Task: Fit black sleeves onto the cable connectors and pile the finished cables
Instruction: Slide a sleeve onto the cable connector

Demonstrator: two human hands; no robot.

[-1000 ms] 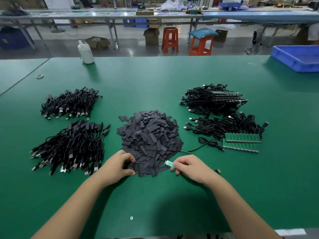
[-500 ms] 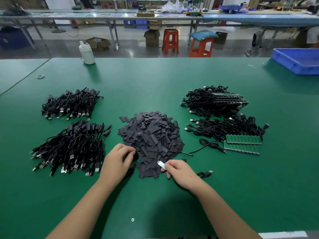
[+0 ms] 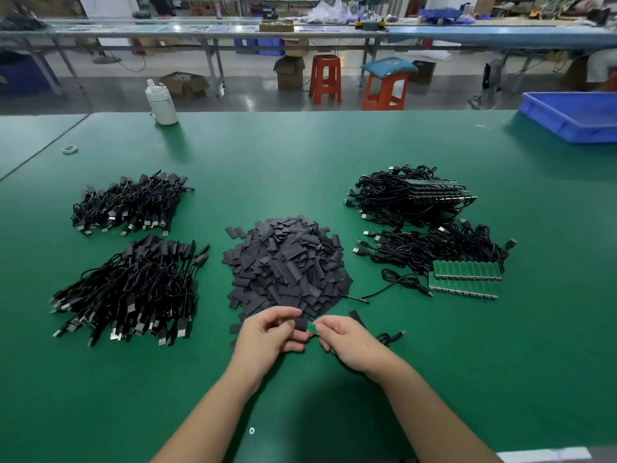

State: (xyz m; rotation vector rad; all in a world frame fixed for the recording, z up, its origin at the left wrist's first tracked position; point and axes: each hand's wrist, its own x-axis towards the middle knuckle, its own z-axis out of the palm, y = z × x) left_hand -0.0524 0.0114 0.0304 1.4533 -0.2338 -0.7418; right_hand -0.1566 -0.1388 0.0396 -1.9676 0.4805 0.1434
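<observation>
A: Location of black sleeve (image 3: 299, 324)?
B: Pinched in left hand (image 3: 270, 334), touching green connector (image 3: 312, 327) pinched in right hand (image 3: 345, 340).
A: Surroundings?
B: Sleeve pile (image 3: 287, 262) at 12 o'clock; finished cables (image 3: 130, 292) at 9 o'clock on counter (image 3: 300, 152).

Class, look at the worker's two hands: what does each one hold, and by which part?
The left hand pinches a black sleeve near its left end; the right hand pinches the green connector board by its right end.
</observation>
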